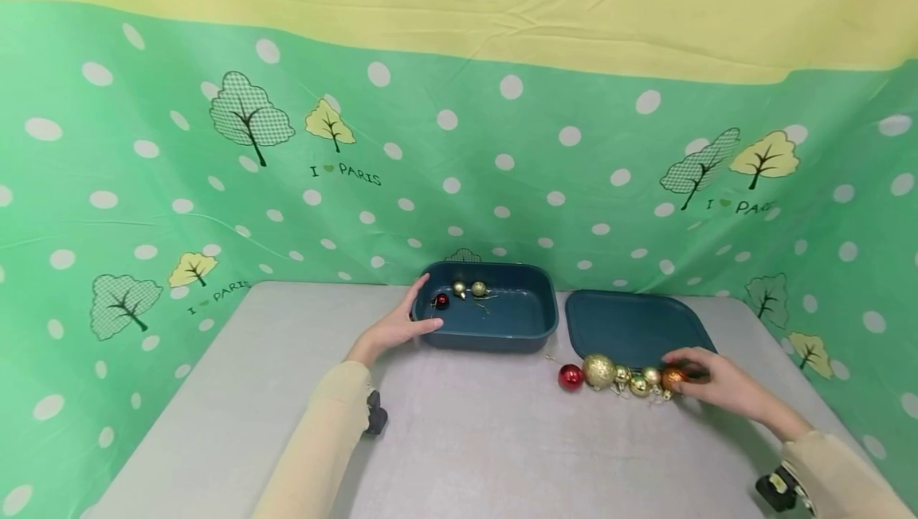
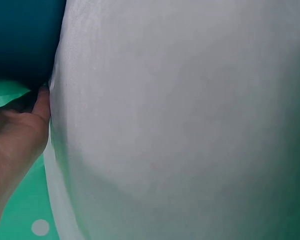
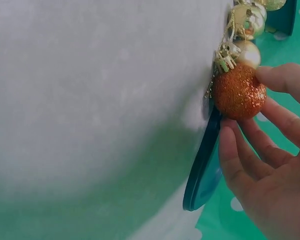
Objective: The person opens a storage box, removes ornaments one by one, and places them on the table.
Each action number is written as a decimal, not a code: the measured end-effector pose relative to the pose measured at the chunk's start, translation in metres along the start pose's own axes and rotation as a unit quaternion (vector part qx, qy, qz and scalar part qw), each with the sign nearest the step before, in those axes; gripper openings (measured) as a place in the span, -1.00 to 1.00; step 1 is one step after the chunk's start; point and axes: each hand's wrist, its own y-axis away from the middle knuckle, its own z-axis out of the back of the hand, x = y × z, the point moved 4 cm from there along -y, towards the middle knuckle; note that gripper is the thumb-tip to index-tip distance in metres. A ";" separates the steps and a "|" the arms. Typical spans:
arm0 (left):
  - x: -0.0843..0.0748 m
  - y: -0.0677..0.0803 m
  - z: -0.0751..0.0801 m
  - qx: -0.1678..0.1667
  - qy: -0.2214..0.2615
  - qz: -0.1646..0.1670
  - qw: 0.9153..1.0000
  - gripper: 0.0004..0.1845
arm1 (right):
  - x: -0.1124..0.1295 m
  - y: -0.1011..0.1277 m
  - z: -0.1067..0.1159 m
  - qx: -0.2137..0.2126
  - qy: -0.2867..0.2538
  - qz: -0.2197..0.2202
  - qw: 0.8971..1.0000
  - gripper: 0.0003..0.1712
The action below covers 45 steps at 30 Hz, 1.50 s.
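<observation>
The orange glitter bauble (image 1: 672, 378) lies on the grey bench (image 1: 473, 439) at the near edge of the teal lid (image 1: 631, 326), pinched lightly in the fingers of my right hand (image 1: 717, 387). My left hand (image 1: 397, 329) rests with relaxed fingers against the teal bin (image 1: 495, 313). A green dotted cloth (image 1: 215, 184) with trees and a yellow band walls the bench on three sides.

A grey desk (image 1: 459, 439) stands before a green polka-dot backdrop (image 1: 143, 184) printed with trees. A dark teal lid (image 1: 631, 324) lies flat near the far right corner.
</observation>
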 end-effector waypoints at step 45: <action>0.004 -0.001 -0.001 -0.002 0.011 -0.007 1.000 0.00 | 0.086 -0.073 -0.041 -0.069 -0.094 0.080 0.990 -0.68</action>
